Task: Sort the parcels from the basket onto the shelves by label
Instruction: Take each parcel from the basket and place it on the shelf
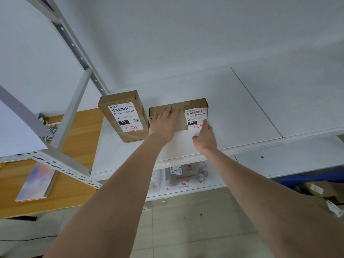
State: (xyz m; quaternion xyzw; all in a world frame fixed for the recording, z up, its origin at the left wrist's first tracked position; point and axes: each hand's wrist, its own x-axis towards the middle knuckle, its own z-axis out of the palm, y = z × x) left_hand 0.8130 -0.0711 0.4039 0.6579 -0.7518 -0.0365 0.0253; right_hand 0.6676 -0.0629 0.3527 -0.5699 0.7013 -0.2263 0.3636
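Top shelf (242,108), white. Brown box labelled 060 (179,116) lies flat on it, just right of a second box labelled 010 (122,116), a narrow gap between them. Left hand (163,123) spread flat on the 060 box's lid, fingers straight. Right hand (204,138) open against its near right corner, fingertip on the label. Bagged parcel (186,175) on the shelf below.

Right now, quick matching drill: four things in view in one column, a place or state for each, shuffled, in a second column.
1. box labelled 010
2. box labelled 060
3. bagged parcel
4. left hand

A. on the lower shelf
B. flat on a box top
C. on the upper shelf, right hand touching its label
D. on the upper shelf, untouched, leftmost

Pairs: 1-D, 2-C, 3-A, 4-B
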